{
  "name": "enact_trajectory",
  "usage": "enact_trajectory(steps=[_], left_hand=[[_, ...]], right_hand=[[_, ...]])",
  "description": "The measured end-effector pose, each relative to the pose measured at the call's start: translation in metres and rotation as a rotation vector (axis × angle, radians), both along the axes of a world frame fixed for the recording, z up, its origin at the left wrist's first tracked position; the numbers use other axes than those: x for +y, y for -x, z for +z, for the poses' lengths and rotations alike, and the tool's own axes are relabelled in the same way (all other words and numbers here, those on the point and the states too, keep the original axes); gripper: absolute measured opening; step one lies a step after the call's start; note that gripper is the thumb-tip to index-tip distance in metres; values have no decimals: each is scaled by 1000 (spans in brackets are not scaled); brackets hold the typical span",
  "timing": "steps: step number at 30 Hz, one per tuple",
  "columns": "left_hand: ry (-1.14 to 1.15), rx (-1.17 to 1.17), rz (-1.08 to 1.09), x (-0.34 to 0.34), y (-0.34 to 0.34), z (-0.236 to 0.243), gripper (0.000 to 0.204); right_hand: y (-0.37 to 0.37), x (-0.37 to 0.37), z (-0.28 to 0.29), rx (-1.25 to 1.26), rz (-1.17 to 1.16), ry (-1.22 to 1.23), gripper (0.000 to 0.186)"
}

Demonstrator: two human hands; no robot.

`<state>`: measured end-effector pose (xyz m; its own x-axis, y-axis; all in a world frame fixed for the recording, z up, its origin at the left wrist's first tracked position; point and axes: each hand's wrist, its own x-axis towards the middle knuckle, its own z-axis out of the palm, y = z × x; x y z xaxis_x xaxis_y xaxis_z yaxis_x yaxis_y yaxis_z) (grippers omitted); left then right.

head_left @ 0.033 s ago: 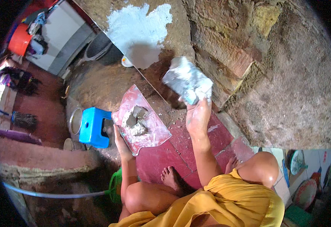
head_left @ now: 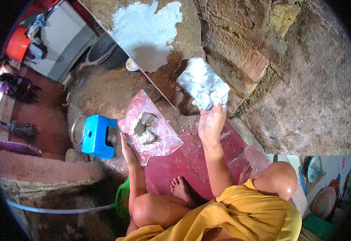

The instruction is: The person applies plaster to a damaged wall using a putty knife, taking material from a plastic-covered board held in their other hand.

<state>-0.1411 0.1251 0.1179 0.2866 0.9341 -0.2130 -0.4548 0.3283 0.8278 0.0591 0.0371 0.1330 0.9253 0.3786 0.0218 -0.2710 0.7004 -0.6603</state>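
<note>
My left hand (head_left: 131,152) grips the lower left edge of a reddish-pink flat board (head_left: 164,140), its fingers mostly hidden beneath. Lumps of grey-white plaster (head_left: 147,121) sit on the board's middle. In my right hand (head_left: 212,122) is a flat piece smeared with white (head_left: 204,82), held by its near edge. It is blurred, and its exact kind is hidden by the smears. It is close to the rough brown wall (head_left: 163,86), right of and below a pale bluish-white plaster patch (head_left: 147,30).
Left of the board stands a blue plastic stool (head_left: 99,136), with a round metal pan (head_left: 78,129) beside it. Exposed brick (head_left: 239,56) juts out at the wall's corner. Crumbs lie on the red floor tiles (head_left: 163,170). A green basket (head_left: 123,197) is near my left knee.
My right hand and the white-smeared piece have shifted slightly right, and the piece has tilted a little. The board stays nearly in place. The background has moved slightly with my head.
</note>
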Motion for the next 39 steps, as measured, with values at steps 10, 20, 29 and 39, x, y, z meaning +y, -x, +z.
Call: enact_trajectory(steps=[10, 20, 29, 39], left_hand=[[-27, 224, 158, 12, 19, -22, 49], [17, 77, 103, 24, 52, -26, 48], [-6, 190, 173, 22, 52, -33, 51], [50, 100, 78, 20, 39, -24, 45]], right_hand=[[12, 57, -12, -347, -553, 427, 41], [-17, 89, -23, -755, -828, 548, 41], [-24, 100, -20, -882, -808, 632, 49], [-16, 99, 0, -1024, -730, 621, 45]])
